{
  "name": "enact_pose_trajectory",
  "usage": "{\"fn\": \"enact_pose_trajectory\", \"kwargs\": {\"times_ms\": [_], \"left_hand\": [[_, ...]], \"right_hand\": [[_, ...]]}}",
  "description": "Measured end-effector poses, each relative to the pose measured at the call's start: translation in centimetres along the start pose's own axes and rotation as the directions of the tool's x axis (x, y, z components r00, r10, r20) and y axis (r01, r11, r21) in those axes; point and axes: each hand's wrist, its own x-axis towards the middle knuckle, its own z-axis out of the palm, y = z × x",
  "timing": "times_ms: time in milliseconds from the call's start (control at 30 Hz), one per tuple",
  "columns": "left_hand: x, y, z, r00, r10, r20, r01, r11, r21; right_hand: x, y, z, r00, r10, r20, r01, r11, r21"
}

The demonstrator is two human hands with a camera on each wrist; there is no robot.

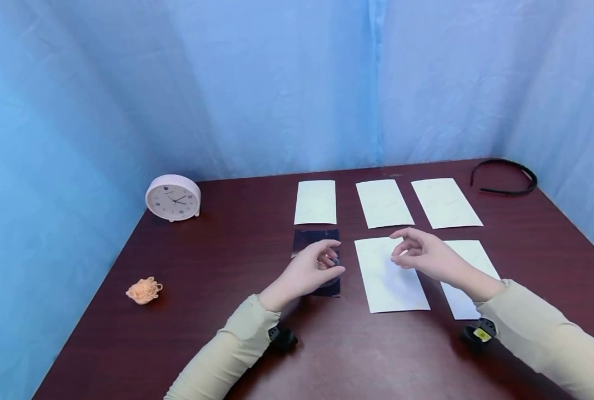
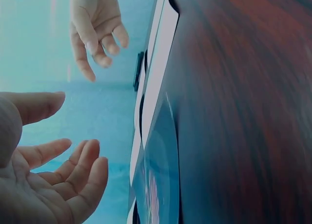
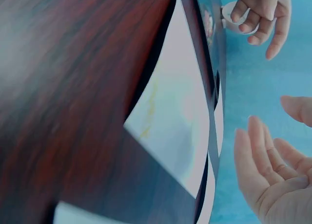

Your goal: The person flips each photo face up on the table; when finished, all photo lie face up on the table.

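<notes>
My left hand (image 1: 307, 269) hovers over a dark glossy photo print (image 1: 314, 237), holding nothing; its fingers and thumb are loosely bent and apart. The hand covers most of the print's picture. Over a white sheet (image 1: 384, 286) to the right hangs my right hand (image 1: 429, 256), also with nothing between its relaxed fingers. In the left wrist view, the left palm (image 2: 53, 190) is bare and raised off the glossy print (image 2: 163, 170). The right wrist view has the right palm (image 3: 273, 180) raised beside the white sheet (image 3: 175, 107), which curves slightly off the table.
Three white sheets (image 1: 315, 203) form a back row; another white sheet (image 1: 469, 266) lies partly under the right forearm. A round white clock (image 1: 173, 198) stands back left, a peach yarn bundle (image 1: 144, 290) front left, and a black headband (image 1: 514, 191) back right. Blue curtains (image 1: 276, 83) surround the brown table (image 1: 216, 250).
</notes>
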Motion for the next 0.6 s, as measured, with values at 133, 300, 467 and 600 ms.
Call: {"fn": "enact_pose_trajectory", "kwargs": {"times_ms": [133,300,467,600], "left_hand": [[0.3,0.8,0.9,0.998,0.01,0.07,-0.014,0.998,0.061],[0.9,1.7,2.1,0.994,0.025,0.107,-0.04,0.989,0.144],[1.9,2.8,3.2,0.987,0.013,0.163,-0.067,0.942,0.33],[2.6,3.5,4.0,0.976,-0.025,0.217,-0.084,0.875,0.477]], "right_hand": [[-0.4,0.5,-0.3,1.0,-0.024,-0.001,0.023,0.994,-0.104],[-0.6,1.2,-0.4,0.997,-0.073,0.013,0.074,0.982,-0.175],[-1.0,1.8,-0.5,0.989,-0.147,0.026,0.149,0.949,-0.277],[-1.2,2.2,-0.5,0.985,-0.169,0.044,0.172,0.901,-0.399]]}}
